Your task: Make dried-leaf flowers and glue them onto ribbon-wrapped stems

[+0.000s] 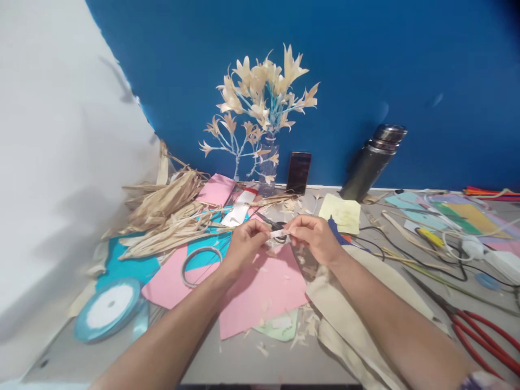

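Observation:
Both hands meet over the pink paper [264, 303], pinching a short pale strip [278, 234] that spans the gap between them. My left hand [247, 241] grips its left end between thumb and fingers. At the other end, my right hand [311, 235] is closed on the strip in the same way. Whether the strip is husk or paper, I cannot make out. Just behind the fingers lie dark-handled scissors [273, 222], partly hidden. A roll of tape [184, 271] rests on the paper beside my left forearm.
Dried husks [166, 211] heap at the left, above a blue ribbon spool [108, 309]. Husk flowers [264, 86] stand in a clear bottle [268, 168] by the wall, near a phone [299, 172] and a leaning flask [372, 162]. Red-handled shears [479, 330] lie at right, near cables.

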A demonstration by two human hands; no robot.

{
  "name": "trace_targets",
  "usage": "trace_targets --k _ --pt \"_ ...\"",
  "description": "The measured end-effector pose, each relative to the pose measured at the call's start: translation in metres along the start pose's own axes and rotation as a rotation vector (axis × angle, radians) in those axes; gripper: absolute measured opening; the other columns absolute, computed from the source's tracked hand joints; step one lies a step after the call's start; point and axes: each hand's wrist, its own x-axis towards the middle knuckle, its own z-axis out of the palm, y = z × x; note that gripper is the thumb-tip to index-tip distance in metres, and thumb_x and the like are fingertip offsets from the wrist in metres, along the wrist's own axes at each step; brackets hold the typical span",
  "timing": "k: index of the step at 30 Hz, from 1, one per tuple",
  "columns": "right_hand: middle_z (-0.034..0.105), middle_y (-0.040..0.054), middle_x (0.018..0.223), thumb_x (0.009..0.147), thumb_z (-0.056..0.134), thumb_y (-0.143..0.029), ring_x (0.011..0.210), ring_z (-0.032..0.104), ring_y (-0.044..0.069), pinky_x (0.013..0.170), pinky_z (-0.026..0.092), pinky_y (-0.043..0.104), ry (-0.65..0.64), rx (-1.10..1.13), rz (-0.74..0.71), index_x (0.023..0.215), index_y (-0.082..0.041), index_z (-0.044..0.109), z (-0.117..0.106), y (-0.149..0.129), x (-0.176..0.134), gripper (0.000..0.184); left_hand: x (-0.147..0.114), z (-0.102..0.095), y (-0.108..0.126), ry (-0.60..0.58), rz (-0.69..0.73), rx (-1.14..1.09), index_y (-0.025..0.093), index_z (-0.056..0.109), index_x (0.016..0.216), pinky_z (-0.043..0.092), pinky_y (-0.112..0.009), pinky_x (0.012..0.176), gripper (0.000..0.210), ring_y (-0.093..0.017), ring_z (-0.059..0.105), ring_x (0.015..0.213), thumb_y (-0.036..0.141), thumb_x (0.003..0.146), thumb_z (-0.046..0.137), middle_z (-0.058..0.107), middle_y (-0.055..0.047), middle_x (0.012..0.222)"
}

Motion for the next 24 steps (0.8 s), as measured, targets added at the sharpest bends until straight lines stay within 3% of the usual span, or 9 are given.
trace_targets --k 4,8,11,13,18,24 --pt "0.064 0.0007 0.059 0.068 0.072 -0.028 0.047 0.048 0.009 0.045 0.028 0.022 -0.043 0.184 0.091 0.066 -0.016 0.067 -0.007 0.000 0.005 0.013 0.002 -0.003 0.000 -0.108 -0.100 -0.266 0.017 0.065 0.084 0.052 -0.027 0.057 0.019 -0.013 0.061 0.059 0.015 0.065 0.063 0.070 -0.003 0.085" --pt "0.069 0.0033 0.070 0.065 0.074 -0.028 0.048 0.049 0.008 0.044 0.028 0.021 -0.110 0.232 0.111 0.063 -0.015 0.066 -0.007 0.000 0.003 0.015 0.003 -0.005 0.004 -0.153 -0.168 -0.538 0.015 0.067 0.090 0.058 -0.036 0.072 0.022 -0.024 0.068 0.091 0.029 0.074 0.059 0.071 -0.010 0.094" --pt "0.069 0.0034 0.069 0.067 0.074 -0.027 0.050 0.051 0.009 0.044 0.030 0.021 -0.171 0.188 0.124 0.066 -0.015 0.070 -0.006 0.000 0.002 0.013 -0.001 -0.002 0.006 -0.203 -0.139 -0.430 0.014 0.068 0.097 0.058 -0.036 0.074 0.030 -0.024 0.068 0.095 0.036 0.077 0.067 0.072 -0.012 0.102" --pt "0.068 0.0022 0.064 0.068 0.074 -0.028 0.049 0.052 0.009 0.045 0.031 0.021 -0.187 0.160 0.133 0.068 -0.016 0.071 -0.006 0.000 0.001 0.013 -0.005 0.001 0.007 -0.239 -0.100 -0.285 0.015 0.068 0.101 0.058 -0.034 0.072 0.034 -0.023 0.069 0.087 0.030 0.072 0.076 0.072 -0.011 0.102" --pt "0.064 -0.0002 0.054 0.073 0.073 -0.029 0.046 0.050 0.009 0.045 0.032 0.021 -0.188 0.068 0.113 0.071 -0.015 0.072 -0.009 0.001 0.002 0.014 -0.008 0.003 0.005 -0.214 -0.067 -0.130 0.015 0.067 0.098 0.056 -0.031 0.061 0.031 -0.015 0.067 0.061 0.021 0.069 0.077 0.071 -0.004 0.085" --pt "0.066 0.0010 0.060 0.075 0.071 -0.029 0.049 0.052 0.010 0.047 0.035 0.021 -0.197 -0.005 0.090 0.072 -0.015 0.070 -0.012 0.000 0.002 0.014 -0.004 0.002 0.001 -0.250 -0.043 -0.032 0.014 0.068 0.098 0.051 -0.024 0.055 0.030 -0.014 0.066 0.058 0.022 0.070 0.076 0.066 0.000 0.071"
